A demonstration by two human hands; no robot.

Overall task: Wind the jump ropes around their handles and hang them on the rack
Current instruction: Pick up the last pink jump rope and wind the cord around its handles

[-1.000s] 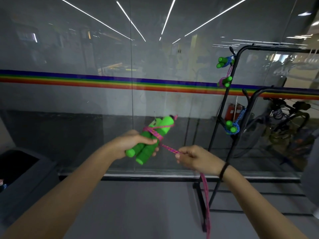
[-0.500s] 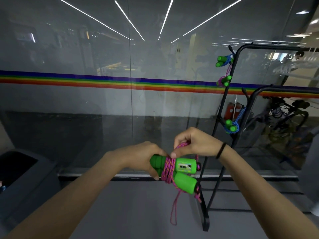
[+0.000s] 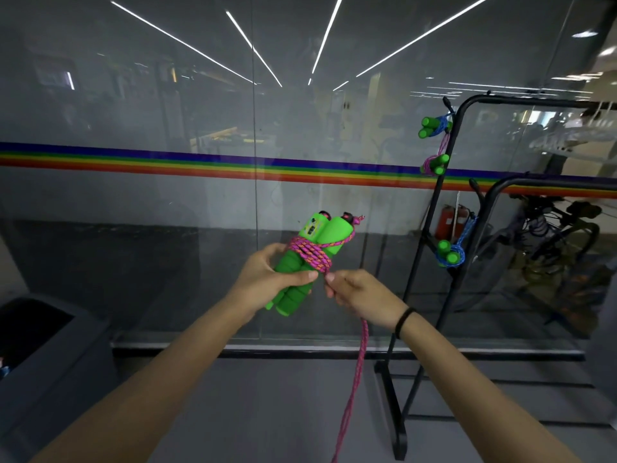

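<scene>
**Winding stage.** The left hand [image 3: 267, 279] curls fingers and thumb round the lower half of two green foam handles [image 3: 330, 235], held side by side and tilted up and away from it. Several turns of one pink braided rope [image 3: 309, 255] sit just above that hand's thumb. The right hand [image 3: 360, 294], close beside the left, pinches the rope where it leaves the coil. The loose tail [image 3: 357, 372] hangs below this hand toward the floor.

The handles look light and slightly yielding, best gripped at mid-length. The rope looks limp and would likely slacken unless kept taut.

Well to the right of the right hand, the black rack [image 3: 430, 212] carries three wound sets: an upper blue bundle [image 3: 434, 125], a pink bundle [image 3: 434, 165] and a lower blue bundle [image 3: 450, 255].
</scene>
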